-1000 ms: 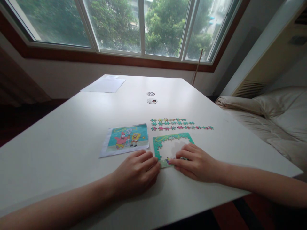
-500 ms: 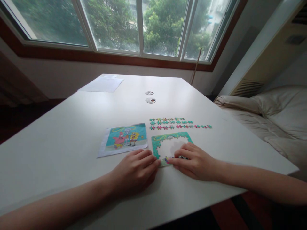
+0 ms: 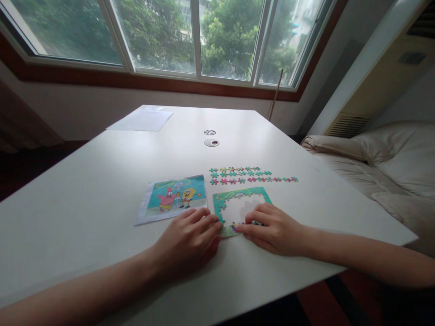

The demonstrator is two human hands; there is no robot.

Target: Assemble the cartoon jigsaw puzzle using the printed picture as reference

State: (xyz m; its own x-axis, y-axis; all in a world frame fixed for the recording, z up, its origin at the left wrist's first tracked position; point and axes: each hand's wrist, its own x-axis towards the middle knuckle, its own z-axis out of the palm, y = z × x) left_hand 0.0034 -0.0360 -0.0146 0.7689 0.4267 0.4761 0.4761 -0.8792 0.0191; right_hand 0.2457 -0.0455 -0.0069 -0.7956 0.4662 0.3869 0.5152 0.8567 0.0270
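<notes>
A partly built jigsaw frame [image 3: 238, 199], green-edged with an open white middle, lies on the white table [image 3: 102, 181]. My left hand [image 3: 186, 242] rests flat, fingers stretched out, its tips at the frame's lower left corner. My right hand [image 3: 272, 228] lies on the frame's lower edge, fingers extended and pressing on pieces there. A cartoon reference picture [image 3: 175, 199] sits just left of the frame. Two rows of loose puzzle pieces [image 3: 249, 175] are laid out beyond the frame.
A white sheet of paper [image 3: 141, 121] lies at the table's far left. Two round cable holes [image 3: 210, 138] sit mid-table. A cream cushion or sofa [image 3: 380, 167] is to the right, beyond the table edge. Windows run along the far wall.
Both hands stay on the frame's lower edge; the left hand's fingers have shifted slightly. The view has drifted a little.
</notes>
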